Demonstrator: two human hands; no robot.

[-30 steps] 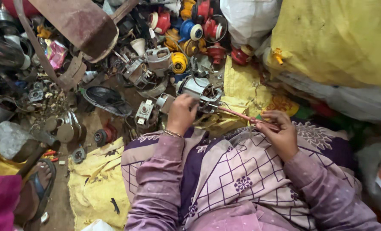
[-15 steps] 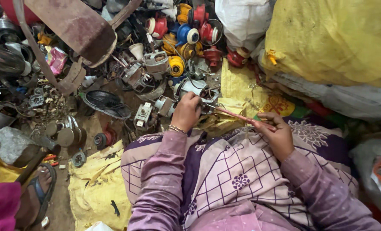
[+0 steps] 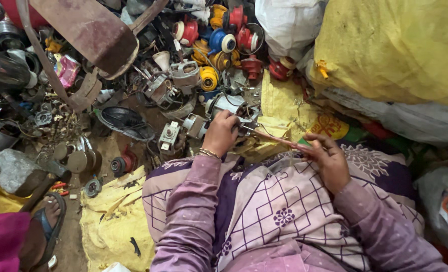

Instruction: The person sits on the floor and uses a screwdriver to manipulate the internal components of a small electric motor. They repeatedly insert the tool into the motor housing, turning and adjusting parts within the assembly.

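The left hand is curled, its fingers clenched over a small grey metal motor part that lies on the floor just past the person's knees. The right hand is closed around the handle end of a long thin tool, whose tip reaches to the part under the left hand. A gold bangle circles the left wrist.

To the right a big yellow sack leans over a whitish sack. A white bag stands behind. A flattened yellow bag with a red emblem lies under the tool. A small pink packet sits among the scrap at left.
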